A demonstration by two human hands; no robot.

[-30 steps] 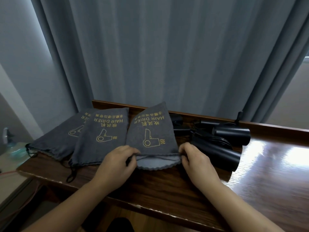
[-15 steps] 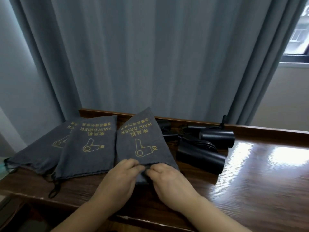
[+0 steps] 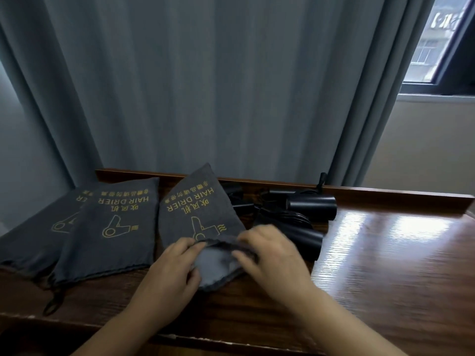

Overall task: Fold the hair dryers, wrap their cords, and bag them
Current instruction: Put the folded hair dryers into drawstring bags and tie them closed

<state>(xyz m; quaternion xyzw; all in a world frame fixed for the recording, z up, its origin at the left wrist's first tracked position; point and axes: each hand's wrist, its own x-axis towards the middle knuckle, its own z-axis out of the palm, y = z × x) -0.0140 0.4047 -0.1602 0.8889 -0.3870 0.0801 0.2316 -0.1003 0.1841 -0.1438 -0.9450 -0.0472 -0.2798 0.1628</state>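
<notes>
Both hands pinch the bag (image 3: 200, 214) mouth: left hand (image 3: 174, 268) at 9 o'clock, right hand (image 3: 270, 255) at 3. Risk: limp rim slips, mouth collapses before a dryer (image 3: 311, 208) enters.

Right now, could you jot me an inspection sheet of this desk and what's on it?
Surface: glossy wooden table, window glare.
Job's things: open bag, mouth spread; two flat bags; black hair dryers behind right.
Clutter: nothing seen.
Hands: left hand and right hand both pinch the open bag's rim.
Cables: black cords bundled among dryers; bag drawstring at front edge.
Surroundings: grey curtain, window.
</notes>
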